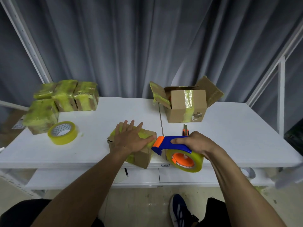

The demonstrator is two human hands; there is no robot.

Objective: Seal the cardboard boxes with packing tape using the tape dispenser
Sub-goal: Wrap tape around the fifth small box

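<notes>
At the near edge of the white folding table (229,128), 1 small brown cardboard box part-wrapped in yellowish tape (141,157) sits under the left hand (131,140), flat, fingers spread, pressing its top. Right hand (195,143) grasps the blue-and-orange plastic tape dispenser (170,144), nose touching the box's right edge. Judgement: a taping pass is in hand; start or finish cannot be told. Next move calls for firm hold-down and steady dispenser travel.
</notes>
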